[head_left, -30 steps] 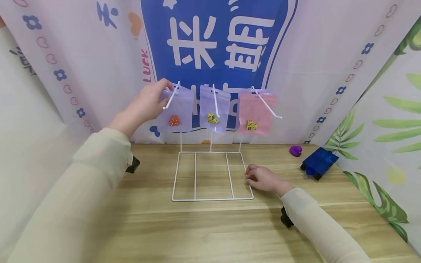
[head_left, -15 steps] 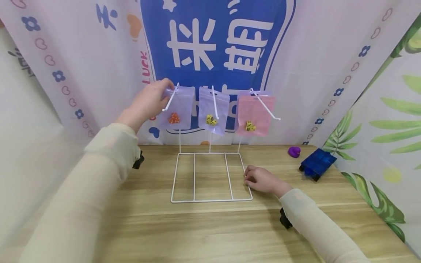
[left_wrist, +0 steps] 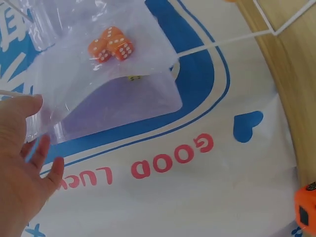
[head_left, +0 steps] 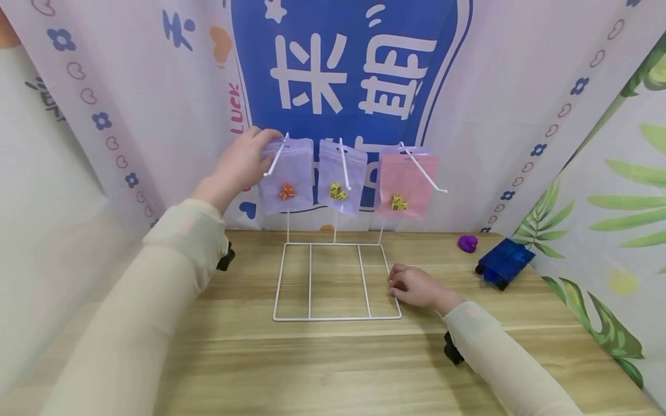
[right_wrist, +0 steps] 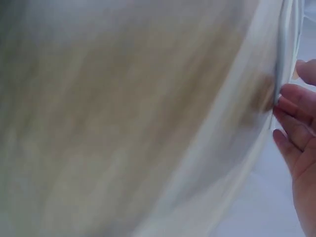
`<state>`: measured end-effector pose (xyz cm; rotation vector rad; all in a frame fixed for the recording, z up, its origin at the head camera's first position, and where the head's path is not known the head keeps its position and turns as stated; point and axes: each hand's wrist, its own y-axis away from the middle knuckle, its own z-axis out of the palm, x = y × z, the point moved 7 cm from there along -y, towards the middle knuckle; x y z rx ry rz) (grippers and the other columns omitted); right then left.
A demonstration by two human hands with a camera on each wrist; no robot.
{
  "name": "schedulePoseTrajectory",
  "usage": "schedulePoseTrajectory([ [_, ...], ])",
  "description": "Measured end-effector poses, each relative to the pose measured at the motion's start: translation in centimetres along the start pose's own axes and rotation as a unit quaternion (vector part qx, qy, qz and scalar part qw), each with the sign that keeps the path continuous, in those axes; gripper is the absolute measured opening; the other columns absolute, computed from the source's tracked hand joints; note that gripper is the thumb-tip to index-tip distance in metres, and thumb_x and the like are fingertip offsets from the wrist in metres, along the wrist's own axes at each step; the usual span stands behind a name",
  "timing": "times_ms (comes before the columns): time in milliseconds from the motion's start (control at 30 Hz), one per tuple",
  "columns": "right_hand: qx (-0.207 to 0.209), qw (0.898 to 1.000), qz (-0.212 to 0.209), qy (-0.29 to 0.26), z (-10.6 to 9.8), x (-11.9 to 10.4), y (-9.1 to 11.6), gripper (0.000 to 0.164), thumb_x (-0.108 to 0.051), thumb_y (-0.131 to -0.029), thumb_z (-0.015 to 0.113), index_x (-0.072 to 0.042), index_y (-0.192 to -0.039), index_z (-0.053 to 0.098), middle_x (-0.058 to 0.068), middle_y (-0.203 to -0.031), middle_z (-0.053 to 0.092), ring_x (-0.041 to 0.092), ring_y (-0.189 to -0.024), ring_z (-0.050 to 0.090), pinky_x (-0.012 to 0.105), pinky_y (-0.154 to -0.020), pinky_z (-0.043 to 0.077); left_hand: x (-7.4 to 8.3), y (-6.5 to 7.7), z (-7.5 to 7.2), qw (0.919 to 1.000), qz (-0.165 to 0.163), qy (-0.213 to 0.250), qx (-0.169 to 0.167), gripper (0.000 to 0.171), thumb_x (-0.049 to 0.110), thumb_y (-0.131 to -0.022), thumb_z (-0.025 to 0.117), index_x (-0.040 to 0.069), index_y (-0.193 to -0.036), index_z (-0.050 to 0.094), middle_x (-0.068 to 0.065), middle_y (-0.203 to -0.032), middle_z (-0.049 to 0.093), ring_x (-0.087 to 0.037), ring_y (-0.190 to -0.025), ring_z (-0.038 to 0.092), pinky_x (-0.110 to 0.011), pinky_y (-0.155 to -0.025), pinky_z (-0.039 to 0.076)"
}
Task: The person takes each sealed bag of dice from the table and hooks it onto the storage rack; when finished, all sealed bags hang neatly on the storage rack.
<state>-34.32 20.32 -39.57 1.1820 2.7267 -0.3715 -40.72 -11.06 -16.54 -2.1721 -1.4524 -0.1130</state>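
Observation:
A white wire display rack point(head_left: 338, 318) stands on the table, its hooks pointing forward. On the left hook hangs a purple zip bag point(head_left: 299, 164) with orange dice point(head_left: 287, 191); my left hand point(head_left: 241, 162) pinches its upper left corner. In the left wrist view, another purple bag point(left_wrist: 128, 101) shows behind this one, a bit of yellow die at its edge. A purple bag point(head_left: 330, 164) with yellow dice hangs on the middle hook. The right hook carries a pink bag point(head_left: 406, 179) with yellow dice, purple behind it. My right hand point(head_left: 416, 285) grips the base's right wire.
To the right lie a small purple toy duck point(head_left: 467, 243) and a blue translucent item point(head_left: 504, 261) with dark ends. A printed cloth point(head_left: 484, 104) hangs close behind the rack. The left wrist view shows an orange object point(left_wrist: 307, 210) with dark markings near the table edge.
The left bag has shifted slightly right and sits straighter on its hook, with my left hand moving along at its corner. My right hand stays at the base wire.

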Motion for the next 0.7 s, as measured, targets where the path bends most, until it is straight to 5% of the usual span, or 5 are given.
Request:
schedulePoseTrajectory([
  [133, -0.012, 0.999, 0.011, 0.028, -0.6, -0.8, 0.6, 0.016, -0.019, -0.084, 0.064, -0.004, -0.086, 0.067, 0.011, -0.103, 0.058, 0.024, -0.089, 0.059, 0.039, -0.082, 0.048, -0.6, 1.9, 0.4, 0.9985, -0.008, 0.03, 0.045, 0.068, 0.011, -0.087, 0.061, 0.015, -0.144, 0.025, -0.016, -0.142, 0.027, -0.033, -0.128, 0.027, -0.05, -0.104, 0.026],
  [267, 0.005, 0.997, 0.062, 0.051, -3.0, -1.4, 1.6, 0.05, -0.033, -0.084, 0.063, 0.001, -0.121, 0.054, 0.021, -0.133, 0.042, 0.039, -0.119, 0.042, 0.058, -0.099, 0.028, -2.3, 5.4, 1.8, 0.9973, -0.012, 0.022, 0.069, 0.083, 0.026, -0.084, 0.066, 0.015, -0.147, 0.013, -0.015, -0.15, 0.008, -0.035, -0.135, 0.011, -0.059, -0.104, 0.015],
  [367, 0.033, 0.991, 0.118, 0.047, -5.4, -1.1, 2.1, 0.075, -0.043, -0.083, 0.062, -0.006, -0.141, 0.031, 0.019, -0.148, 0.015, 0.041, -0.134, 0.011, 0.071, -0.096, 0.003, -4.2, 8.3, 4.0, 0.9987, -0.04, -0.012, 0.028, 0.093, 0.049, -0.082, 0.061, 0.018, -0.148, 0.003, -0.014, -0.151, -0.008, -0.037, -0.136, -0.005, -0.072, -0.095, 0.005],
  [467, 0.053, 0.983, 0.165, 0.051, -7.4, -0.4, 2.4, 0.087, -0.05, -0.082, 0.061, -0.013, -0.146, 0.016, 0.017, -0.151, 0.0, 0.036, -0.136, -0.007, 0.074, -0.09, -0.007, -5.3, 10.2, 6.7, 0.9963, -0.062, -0.045, -0.04, 0.1, 0.068, -0.077, 0.051, 0.019, -0.148, 0.001, -0.01, -0.15, -0.019, -0.039, -0.133, -0.016, -0.076, -0.088, -0.004],
  [700, 0.033, 0.973, 0.219, 0.06, -7.7, 0.9, 2.3, 0.094, -0.062, -0.08, 0.054, -0.018, -0.148, 0.005, 0.014, -0.151, -0.007, 0.034, -0.135, -0.011, 0.073, -0.09, -0.01, -4.8, 10.6, 10.0, 0.9905, -0.053, -0.071, -0.105, 0.104, 0.079, -0.071, 0.043, 0.018, -0.148, 0.006, -0.014, -0.15, -0.015, -0.043, -0.133, -0.012, -0.074, -0.089, -0.007],
])
